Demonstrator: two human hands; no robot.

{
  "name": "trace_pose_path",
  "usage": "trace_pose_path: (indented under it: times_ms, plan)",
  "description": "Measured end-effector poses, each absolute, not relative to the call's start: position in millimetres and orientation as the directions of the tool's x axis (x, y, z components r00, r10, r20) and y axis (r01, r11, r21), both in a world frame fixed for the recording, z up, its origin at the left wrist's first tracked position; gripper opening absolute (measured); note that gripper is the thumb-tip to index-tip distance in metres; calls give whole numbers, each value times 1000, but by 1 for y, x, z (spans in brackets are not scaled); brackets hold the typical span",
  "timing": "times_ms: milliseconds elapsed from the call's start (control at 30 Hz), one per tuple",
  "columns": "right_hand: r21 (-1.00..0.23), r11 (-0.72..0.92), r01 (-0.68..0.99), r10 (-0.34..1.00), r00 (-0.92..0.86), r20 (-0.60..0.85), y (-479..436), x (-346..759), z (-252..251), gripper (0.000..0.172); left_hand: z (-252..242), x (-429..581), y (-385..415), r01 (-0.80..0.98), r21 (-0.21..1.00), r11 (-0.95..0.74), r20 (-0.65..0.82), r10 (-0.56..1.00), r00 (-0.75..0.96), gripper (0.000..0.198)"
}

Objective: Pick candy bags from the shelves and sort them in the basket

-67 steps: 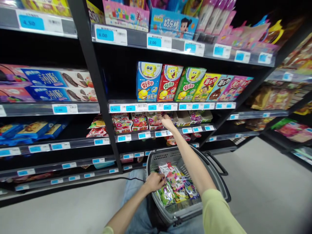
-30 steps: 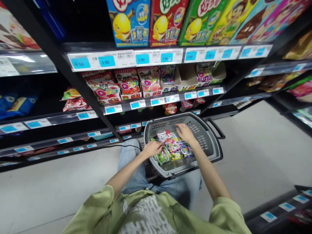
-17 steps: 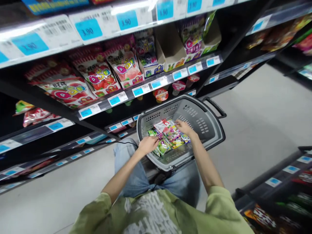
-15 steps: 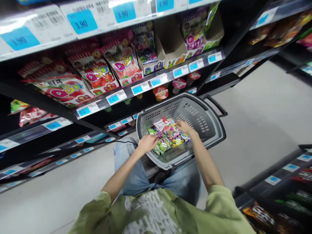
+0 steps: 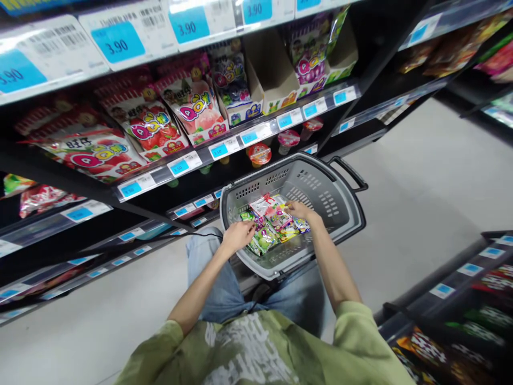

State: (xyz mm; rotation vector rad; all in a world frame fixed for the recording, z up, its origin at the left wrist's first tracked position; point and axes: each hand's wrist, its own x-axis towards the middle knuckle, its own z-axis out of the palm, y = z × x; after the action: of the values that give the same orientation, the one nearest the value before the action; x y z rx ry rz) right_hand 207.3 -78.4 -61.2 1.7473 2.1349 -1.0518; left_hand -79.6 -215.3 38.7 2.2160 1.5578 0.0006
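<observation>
Several small gummy candy bags point(image 5: 276, 216) lie side by side in the bottom of a grey shopping basket point(image 5: 352, 211). My left hand point(image 5: 239, 235) reaches over the basket's left rim, its fingers stretched loosely at the edge of a green candy bag point(image 5: 264, 238). On the far right side of the bags, my right hand point(image 5: 301, 210) has its fingers closed at the edge of a candy bag; the fingertips are small and partly hidden. A white and pink bag point(image 5: 267, 204) lies between the two hands. The basket stands in front of my knees.
A shelf ahead holds larger gummy bags point(image 5: 154, 125) in cardboard display boxes, one box point(image 5: 274, 64) showing its bare inside. Jelly cups point(image 5: 259, 154) stand on the shelf below. The basket's black handle point(image 5: 350, 174) sticks out right. Another shelf point(image 5: 452, 299) with snack packs is at lower right.
The view has shifted slightly, so shelf and basket appear a little further left. Both hands stay at the bags with hardly any visible movement.
</observation>
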Motion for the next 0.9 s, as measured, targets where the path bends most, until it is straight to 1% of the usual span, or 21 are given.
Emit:
trace_pose_path:
  times_ms: [233,600,900]
  plan:
    - [-383,46,922,764,-280,-581,-79,207,-62,39,38,-79,-215,900,353,-257,-240,904,353,31]
    - [-372,30,928,759,-263,-596,-83,204,-61,36,38,-79,-217,899,343,-273,-252,895,368,31]
    - [-308,14,951,716,-225,-661,-92,197,-54,35,39,-79,-217,904,328,-273,-265,892,366,30]
